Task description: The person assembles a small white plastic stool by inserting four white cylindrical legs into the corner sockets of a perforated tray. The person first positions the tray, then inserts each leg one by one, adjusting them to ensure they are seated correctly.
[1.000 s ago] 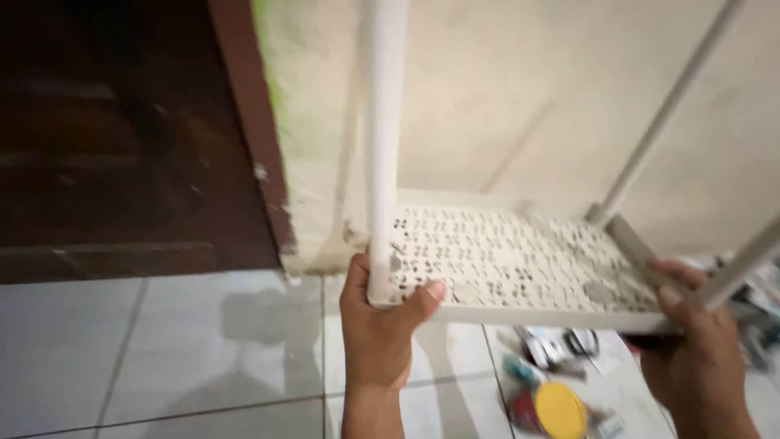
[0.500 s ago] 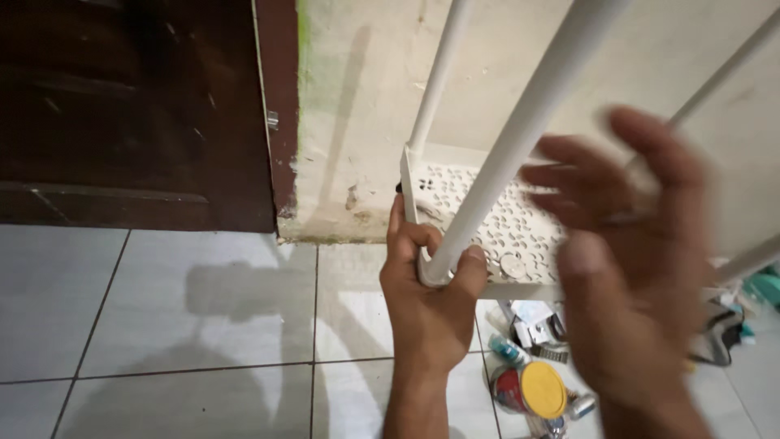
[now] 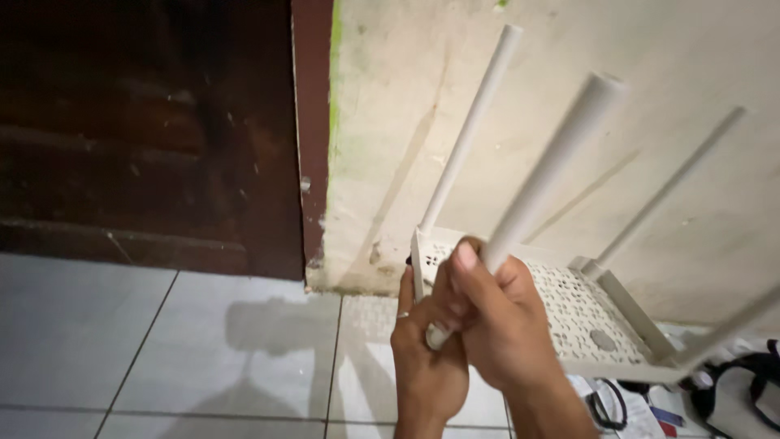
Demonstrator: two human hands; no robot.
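— What is all around?

— White floor tiles lie below, a cream wall stands behind, and a dark brown wooden door is on the left.

— What are the hands doing?

— Both hands are at the near corner of a white plastic shelf tray full of little holes. The right hand is curled tight around the bottom of one white pole. The left hand is just under it, fingers closed on the tray's corner. It wears one ring.

— How many poles can you count?

— Four. One is in the right hand. One thin pole stands at the far left corner. One more pole leans at the back right. The last pole pokes out at the front right.

— Where is the tray?

— One tray, tipped, held up above the floor, close to the wall.

— Anything else?

— Some small things and a black strap lie on the tiles under the tray. I cannot tell what they are.
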